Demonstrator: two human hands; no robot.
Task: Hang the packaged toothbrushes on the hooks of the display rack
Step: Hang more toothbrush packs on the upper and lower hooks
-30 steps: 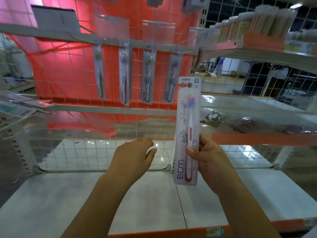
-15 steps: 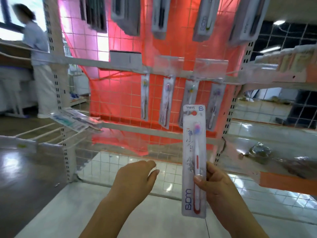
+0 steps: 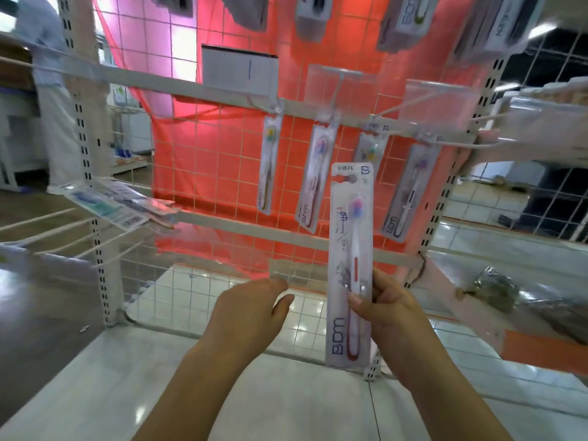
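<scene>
Your view has tilted up over the last second: the shelf floor fills less of the lower frame, and the upper row of blurred packs now shows along the top edge

Your right hand (image 3: pixel 386 308), lower centre-right, pinches the long clear-and-white carded toothbrush pack with the red-and-white brush (image 3: pixel 350 265) near its lower middle, thumb across the front; pack upright, its hang hole at the top, just right of centre

It has stayed in that grip throughout, but now overlaps the row of four hanging toothbrush packs (image 3: pixel 313 183) on the white wire hooks (image 3: pixel 410 105) in the upper centre, in front of the red-backed wire grid panel (image 3: pixel 203 160)

Your left hand (image 3: pixel 251 313), lower centre, holds nothing, fingers loosely curled, as before

Judgement: pack raised and aimed at the hook row, not yet on a hook; hole must still meet a hook tip

Left of frame: flat packs lying on white prongs (image 3: pixel 114 203)
</scene>
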